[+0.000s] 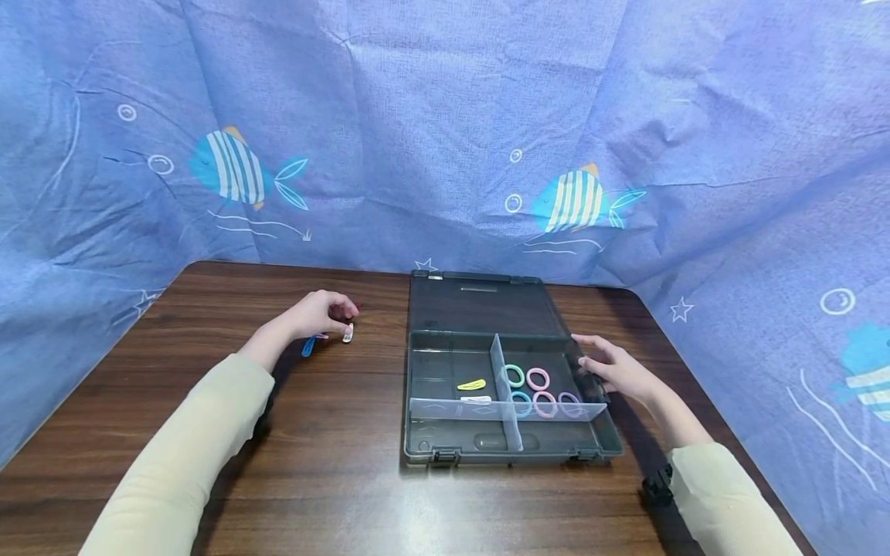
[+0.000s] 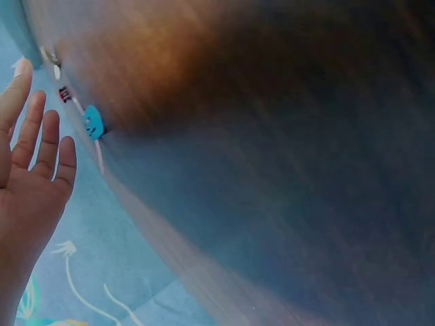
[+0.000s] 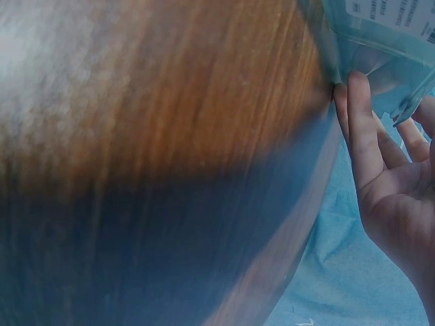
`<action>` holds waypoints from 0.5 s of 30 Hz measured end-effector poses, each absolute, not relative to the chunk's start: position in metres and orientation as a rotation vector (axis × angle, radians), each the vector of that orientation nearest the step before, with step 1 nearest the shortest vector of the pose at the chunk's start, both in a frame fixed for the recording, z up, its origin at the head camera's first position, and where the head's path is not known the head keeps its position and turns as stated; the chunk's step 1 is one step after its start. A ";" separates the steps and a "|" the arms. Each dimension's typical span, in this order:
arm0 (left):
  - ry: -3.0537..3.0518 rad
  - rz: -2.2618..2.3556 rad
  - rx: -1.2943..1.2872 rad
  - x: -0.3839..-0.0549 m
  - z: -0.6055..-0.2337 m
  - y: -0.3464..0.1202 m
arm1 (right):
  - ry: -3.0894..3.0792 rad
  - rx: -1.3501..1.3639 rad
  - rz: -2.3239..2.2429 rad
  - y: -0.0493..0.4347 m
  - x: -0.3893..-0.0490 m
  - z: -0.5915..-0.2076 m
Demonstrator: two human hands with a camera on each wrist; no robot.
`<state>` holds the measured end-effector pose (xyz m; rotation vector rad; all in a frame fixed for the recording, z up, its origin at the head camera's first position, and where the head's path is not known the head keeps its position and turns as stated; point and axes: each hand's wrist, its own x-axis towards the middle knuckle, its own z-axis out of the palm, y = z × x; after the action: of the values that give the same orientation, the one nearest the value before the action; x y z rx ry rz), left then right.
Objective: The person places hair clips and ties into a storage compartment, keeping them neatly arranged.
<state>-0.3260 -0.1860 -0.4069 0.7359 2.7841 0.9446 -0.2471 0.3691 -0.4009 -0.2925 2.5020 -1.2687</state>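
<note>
My left hand (image 1: 321,315) reaches over small hair clips on the table, its thumb tip right at a white hair clip (image 1: 348,333). A blue hair clip (image 1: 308,347) lies beneath the wrist side, and a bit of red shows by the fingertips. In the left wrist view the fingers look straight and spread, near a blue clip (image 2: 94,122). My right hand (image 1: 619,372) rests against the right side of a dark clear divided box (image 1: 445,448), fingers extended along its wall. Inside lie a yellow hair clip (image 1: 472,384), a white clip (image 1: 476,399) and several coloured hair ties (image 1: 538,378).
The box's lid (image 1: 480,305) lies folded back toward the curtain. Clear dividers (image 1: 497,363) split the box into compartments. A blue fish-print curtain (image 1: 445,139) hangs behind and beside the brown wooden table (image 1: 334,479). Something black (image 1: 657,486) sits at the right cuff.
</note>
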 end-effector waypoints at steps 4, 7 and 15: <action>2.791 0.919 0.736 -0.329 -0.412 -0.186 | 2.515 -0.289 -1.259 0.369 -0.248 -0.402; 2.799 0.892 0.715 -0.330 -0.416 -0.186 | 2.521 -0.286 -1.260 0.368 -0.248 -0.402; 2.851 0.873 0.714 -0.329 -0.417 -0.183 | 2.491 -0.253 -1.301 0.366 -0.247 -0.402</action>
<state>-0.3285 -0.1830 -0.4168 0.7138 2.8514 0.8727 -0.2470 0.3658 -0.4018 -0.2534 2.4915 -1.3014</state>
